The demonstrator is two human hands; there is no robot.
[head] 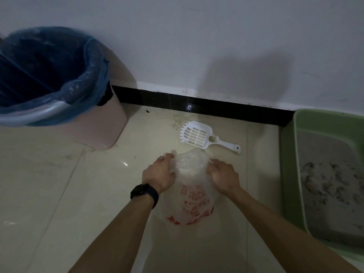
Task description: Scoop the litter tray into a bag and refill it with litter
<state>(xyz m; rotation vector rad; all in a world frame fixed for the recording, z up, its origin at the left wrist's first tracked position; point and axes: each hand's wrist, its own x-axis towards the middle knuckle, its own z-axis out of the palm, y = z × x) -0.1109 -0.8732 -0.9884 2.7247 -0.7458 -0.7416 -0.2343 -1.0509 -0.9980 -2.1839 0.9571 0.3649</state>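
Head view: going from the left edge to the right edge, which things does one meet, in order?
Pink bin with a blue liner → left hand → plastic bag → right hand → green litter tray.

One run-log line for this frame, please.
stage: bag prep | left hand: holds bag top | right hand: holds bag top | scoop: on floor | tray: litter clumped

The bag (194, 186) is translucent white with red print. The scoop (199, 135) is white, the litter tray (291, 174) pale green holding grey litter (331, 186); the bin (102, 125) is pink with a blue liner (86, 75).
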